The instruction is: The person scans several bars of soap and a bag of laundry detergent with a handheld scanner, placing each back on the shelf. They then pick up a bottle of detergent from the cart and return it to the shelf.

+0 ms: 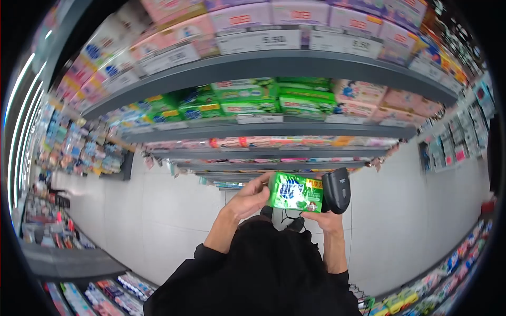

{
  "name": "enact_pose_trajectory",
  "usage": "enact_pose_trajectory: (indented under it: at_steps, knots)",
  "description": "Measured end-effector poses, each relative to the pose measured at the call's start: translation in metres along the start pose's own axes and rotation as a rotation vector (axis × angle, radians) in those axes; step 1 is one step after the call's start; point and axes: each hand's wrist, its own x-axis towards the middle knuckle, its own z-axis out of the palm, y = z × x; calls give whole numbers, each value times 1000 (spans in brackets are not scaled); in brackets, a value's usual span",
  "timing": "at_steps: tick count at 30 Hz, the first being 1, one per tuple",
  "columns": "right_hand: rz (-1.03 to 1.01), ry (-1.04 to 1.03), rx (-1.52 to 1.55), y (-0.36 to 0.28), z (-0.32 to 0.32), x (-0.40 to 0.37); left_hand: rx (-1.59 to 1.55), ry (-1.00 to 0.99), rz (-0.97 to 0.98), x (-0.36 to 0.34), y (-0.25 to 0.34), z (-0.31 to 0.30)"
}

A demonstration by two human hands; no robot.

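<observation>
A green plastic-wrapped packet (296,194) with a blue-and-white logo and a yellow corner label is held up in front of my body. My left hand (247,199) is closed on its left end. My right hand (328,220) is wrapped round a black handheld barcode scanner (338,189), just off the packet's right end. A finger of that hand reaches along the packet's lower edge. The scanner's handle is mostly hidden in my grip.
Ahead stands a grey shelf unit (274,64) with pink and purple packs on top and similar green packets (247,95) one level down. White price tags (269,40) line the edges. Display racks (84,147) stand left and right; pale floor tiles (153,210) lie below.
</observation>
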Motion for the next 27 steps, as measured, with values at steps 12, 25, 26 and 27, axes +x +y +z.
enact_pose_trajectory:
  at_steps: [12,25,26,27]
  knots:
    - [-231,-290,-439,-46,130,80,73,348,795,-61,52,20]
    - [-103,-533,-160,-46,168,104,209,328,1173,-32,103,-16]
    - [-110,-528,-165,-44,170,110,207,317,1173,-28,107,-22]
    - [-156,-552,-155,-42,174,116,331,416,1213,-25,112,-25]
